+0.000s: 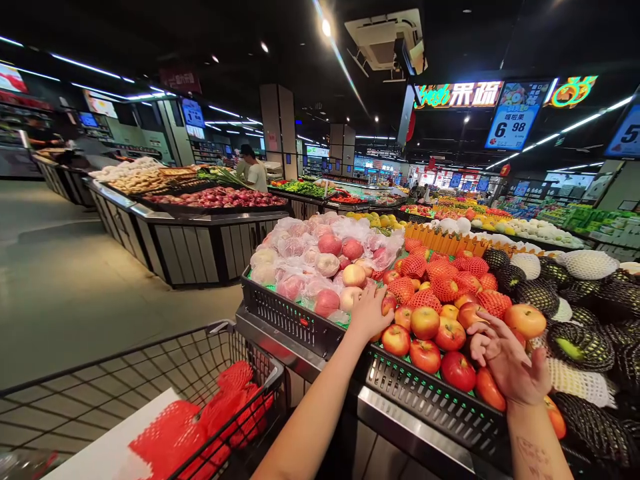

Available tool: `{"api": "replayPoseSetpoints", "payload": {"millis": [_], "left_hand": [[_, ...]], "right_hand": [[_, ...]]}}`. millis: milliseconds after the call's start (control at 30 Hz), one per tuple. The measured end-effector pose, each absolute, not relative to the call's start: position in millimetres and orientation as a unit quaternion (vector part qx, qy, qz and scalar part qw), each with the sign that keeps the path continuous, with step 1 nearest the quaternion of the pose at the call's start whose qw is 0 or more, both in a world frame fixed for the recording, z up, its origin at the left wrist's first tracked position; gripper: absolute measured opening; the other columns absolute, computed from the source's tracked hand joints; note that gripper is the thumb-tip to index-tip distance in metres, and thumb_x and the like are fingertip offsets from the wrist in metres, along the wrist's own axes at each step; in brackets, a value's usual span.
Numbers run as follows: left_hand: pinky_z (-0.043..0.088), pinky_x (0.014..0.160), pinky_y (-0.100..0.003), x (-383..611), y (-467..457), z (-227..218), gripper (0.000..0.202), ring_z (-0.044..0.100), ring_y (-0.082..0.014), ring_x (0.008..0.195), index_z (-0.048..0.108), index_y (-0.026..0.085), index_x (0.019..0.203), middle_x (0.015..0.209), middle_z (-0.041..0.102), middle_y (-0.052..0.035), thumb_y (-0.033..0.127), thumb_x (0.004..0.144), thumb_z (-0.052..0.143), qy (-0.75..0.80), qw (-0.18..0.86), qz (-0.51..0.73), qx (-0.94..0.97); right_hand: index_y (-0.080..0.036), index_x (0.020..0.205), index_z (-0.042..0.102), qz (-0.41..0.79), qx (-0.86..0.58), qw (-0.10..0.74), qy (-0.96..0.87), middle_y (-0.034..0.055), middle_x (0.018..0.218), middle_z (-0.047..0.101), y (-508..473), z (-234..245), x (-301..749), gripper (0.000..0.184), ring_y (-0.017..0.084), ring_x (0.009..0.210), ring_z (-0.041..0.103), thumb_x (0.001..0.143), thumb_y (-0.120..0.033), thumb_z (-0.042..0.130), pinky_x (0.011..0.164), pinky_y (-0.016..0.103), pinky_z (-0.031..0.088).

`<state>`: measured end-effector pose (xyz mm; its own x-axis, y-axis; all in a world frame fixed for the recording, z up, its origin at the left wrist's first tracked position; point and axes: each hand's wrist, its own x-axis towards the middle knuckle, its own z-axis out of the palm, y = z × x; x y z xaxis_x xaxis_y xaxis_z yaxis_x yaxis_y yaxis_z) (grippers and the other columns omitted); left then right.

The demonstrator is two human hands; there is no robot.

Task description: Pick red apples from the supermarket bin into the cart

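Just right of the frame's centre, your left hand (369, 313) reaches in with its fingers curved over the left side of a red apple (389, 304) — whether they grip it or merely rest on it, you cannot tell from here. That apple is round, with no clear long axis, and your fingers hide enough of it that its stem's direction cannot be read. It sits at the left end of the loose apples (425, 323), in the black tray (435, 400) at lower right of centre, with fruit in red nets (443, 269) just behind. Your right hand (515, 363), at lower right, hovers over the front apples, fingers loosely bent and thumb wide apart; fingertip contact is unclear. At upper right, the lit sign (475, 93) reads "果蔬" beside partly hidden green lettering ending in "resh" — and the price screen (516, 117) below it shows "嘎啦果" and "6.98". Another screen (625, 133), cut off at the right edge, shows a "5". Your cart (274, 375) fills the lower left, red netting (173, 433) inside.
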<state>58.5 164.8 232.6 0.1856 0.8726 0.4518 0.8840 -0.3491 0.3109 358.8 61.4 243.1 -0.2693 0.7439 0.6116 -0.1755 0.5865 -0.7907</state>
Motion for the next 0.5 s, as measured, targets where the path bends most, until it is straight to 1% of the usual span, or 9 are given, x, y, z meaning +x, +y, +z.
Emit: {"api": "replayPoseSetpoints", "payload": {"millis": [67,167,267,367,433,500], "left_hand": [[0.037,0.114,-0.050,57.1,164.9,231.9,0.064,0.048,-0.0325,0.135,0.048,0.021,0.152,0.150,0.049,-0.0142,0.039,0.094,0.065,-0.570,0.007,-0.288,-0.769],[0.041,0.109,-0.051,57.2,162.6,232.7,0.061,0.054,-0.0355,0.126,0.054,0.019,0.147,0.140,0.056,-0.0168,0.047,0.095,0.066,-0.588,0.022,-0.303,-0.749],[0.044,0.102,-0.051,58.6,159.0,233.6,0.054,0.058,-0.0349,0.114,0.062,0.021,0.138,0.126,0.061,-0.0142,0.052,0.095,0.066,-0.595,0.042,-0.321,-0.735],[0.044,0.102,-0.052,59.3,157.1,233.3,0.054,0.059,-0.0349,0.114,0.061,0.020,0.138,0.123,0.062,-0.0134,0.052,0.095,0.066,-0.602,0.046,-0.317,-0.732],[0.043,0.103,-0.051,59.4,156.4,233.5,0.055,0.058,-0.0353,0.117,0.060,0.020,0.140,0.125,0.061,-0.0141,0.053,0.096,0.066,-0.605,0.049,-0.309,-0.732],[0.043,0.103,-0.051,60.0,154.9,235.6,0.056,0.057,-0.0350,0.119,0.059,0.020,0.141,0.127,0.061,-0.0146,0.053,0.096,0.065,-0.608,0.053,-0.298,-0.734]], "right_hand": [[-0.023,0.148,0.051,0.404,-0.210,0.571,-0.683,0.0162,0.120,0.048,61.9,242.5,359.1,0.085,0.015,0.077,0.055,0.094,-0.086,0.032,0.057,0.023,0.045],[-0.022,0.148,0.051,0.400,-0.211,0.575,-0.682,0.0162,0.119,0.049,61.4,242.4,358.6,0.086,0.015,0.076,0.055,0.094,-0.086,0.032,0.057,0.023,0.045],[-0.022,0.146,0.053,0.398,-0.210,0.580,-0.679,0.0160,0.117,0.050,61.1,242.9,357.5,0.085,0.014,0.075,0.055,0.094,-0.086,0.034,0.056,0.023,0.046],[-0.020,0.142,0.056,0.392,-0.214,0.592,-0.671,0.0157,0.113,0.053,63.0,241.5,359.6,0.083,0.015,0.072,0.055,0.093,-0.085,0.038,0.055,0.024,0.046],[-0.015,0.132,0.062,0.356,-0.222,0.639,-0.644,0.0159,0.104,0.057,65.8,238.5,364.9,0.081,0.015,0.066,0.055,0.090,-0.082,0.044,0.052,0.025,0.046],[-0.009,0.112,0.068,0.285,-0.228,0.730,-0.578,0.0150,0.086,0.058,68.9,234.6,372.5,0.077,0.016,0.060,0.055,0.086,-0.079,0.051,0.047,0.023,0.042]]}}
